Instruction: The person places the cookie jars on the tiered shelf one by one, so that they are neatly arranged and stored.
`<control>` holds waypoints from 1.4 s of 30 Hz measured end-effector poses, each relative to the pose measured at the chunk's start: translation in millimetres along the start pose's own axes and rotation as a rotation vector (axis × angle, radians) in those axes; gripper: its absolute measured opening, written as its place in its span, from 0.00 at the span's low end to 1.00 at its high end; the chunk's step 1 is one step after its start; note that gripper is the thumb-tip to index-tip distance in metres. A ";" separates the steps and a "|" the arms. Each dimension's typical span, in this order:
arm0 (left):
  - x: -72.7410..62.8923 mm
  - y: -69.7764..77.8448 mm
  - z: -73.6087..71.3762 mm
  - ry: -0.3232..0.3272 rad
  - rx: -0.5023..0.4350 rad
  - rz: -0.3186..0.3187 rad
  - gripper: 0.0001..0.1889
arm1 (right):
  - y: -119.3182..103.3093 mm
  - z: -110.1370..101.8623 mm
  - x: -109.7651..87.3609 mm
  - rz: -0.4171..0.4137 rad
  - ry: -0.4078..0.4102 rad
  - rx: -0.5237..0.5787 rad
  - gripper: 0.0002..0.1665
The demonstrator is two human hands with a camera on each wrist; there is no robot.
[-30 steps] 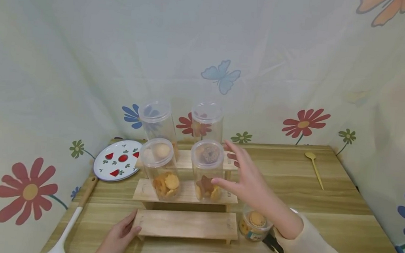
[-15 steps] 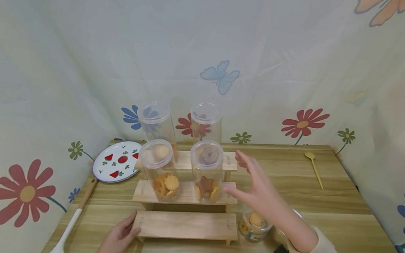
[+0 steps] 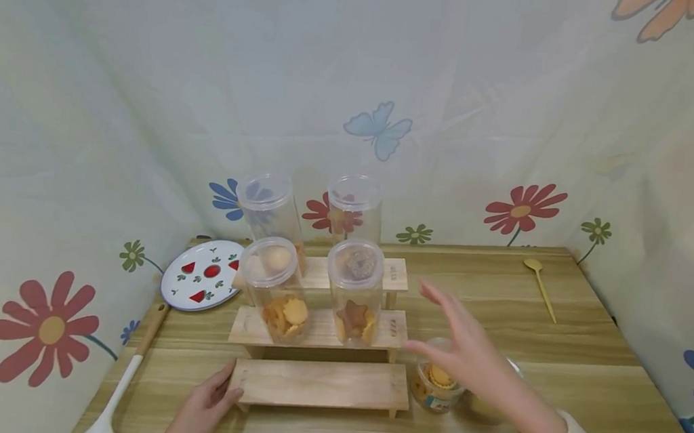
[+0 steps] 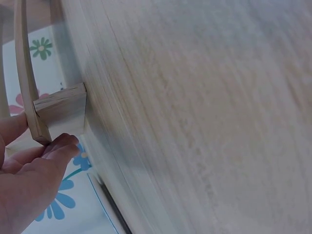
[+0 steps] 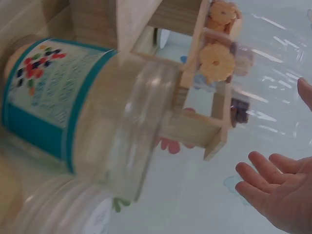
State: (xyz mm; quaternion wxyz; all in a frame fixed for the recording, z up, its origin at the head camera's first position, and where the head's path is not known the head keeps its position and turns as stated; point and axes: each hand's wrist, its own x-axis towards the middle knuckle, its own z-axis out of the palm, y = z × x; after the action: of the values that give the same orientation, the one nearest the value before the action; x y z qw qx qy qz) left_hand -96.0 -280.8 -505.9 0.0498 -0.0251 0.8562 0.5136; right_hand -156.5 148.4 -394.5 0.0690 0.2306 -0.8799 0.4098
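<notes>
A stepped wooden display rack [image 3: 318, 384] stands on the table. My left hand [image 3: 203, 406] pinches the left end of its lowest board, thumb on one face and fingers on the other, as the left wrist view also shows. On the middle step are two tall clear lidded jars, the left jar [image 3: 284, 313] holding yellow cookies and the right jar [image 3: 356, 319] a brown star cookie among yellow ones. Two more tall jars, one at left [image 3: 268, 203] and one at right [image 3: 356, 210], rise behind them. My right hand [image 3: 473, 352] hovers right of the rack, fingers spread, holding nothing.
Under the right forearm are a short cookie jar [image 3: 436, 387] with a teal label and a second short jar [image 3: 485, 409], partly hidden. A patterned plate [image 3: 202, 274] and white-headed utensil [image 3: 123, 384] lie left. A gold spoon [image 3: 540, 291] lies far right.
My right hand has drawn away from the front right jar, moving right and toward me. My left hand stays at the lowest board, and the jars keep their places.
</notes>
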 end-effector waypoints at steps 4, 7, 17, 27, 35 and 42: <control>1.0 -1.2 0.8 0.000 -0.011 0.007 0.33 | 15.2 -2.3 -4.3 -0.002 -0.014 -0.003 0.52; 1.3 -1.8 1.0 0.001 -0.008 0.004 0.33 | 24.9 -5.1 -7.7 -0.004 -0.031 -0.023 0.53; -0.2 -0.1 0.7 0.009 -0.005 0.018 0.32 | 45.6 -4.2 -22.0 0.020 -0.090 -0.098 0.59; 1.0 -1.2 1.5 0.011 -0.011 0.010 0.32 | 58.4 3.1 -33.1 0.011 -0.107 -0.136 0.70; 0.0 -1.1 1.5 0.016 0.000 0.011 0.32 | 61.9 5.5 -38.1 0.048 -0.115 -0.168 0.70; -0.2 -0.9 1.5 0.011 -0.017 0.011 0.32 | 68.1 7.3 -42.1 0.060 -0.113 -0.195 0.71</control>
State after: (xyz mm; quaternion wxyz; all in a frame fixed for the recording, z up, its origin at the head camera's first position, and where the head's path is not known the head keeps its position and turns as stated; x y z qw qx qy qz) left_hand -95.7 -279.9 -507.4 0.0419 -0.0236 0.8523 0.5209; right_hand -150.2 195.6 -459.3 0.0289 0.2189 -0.9246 0.3105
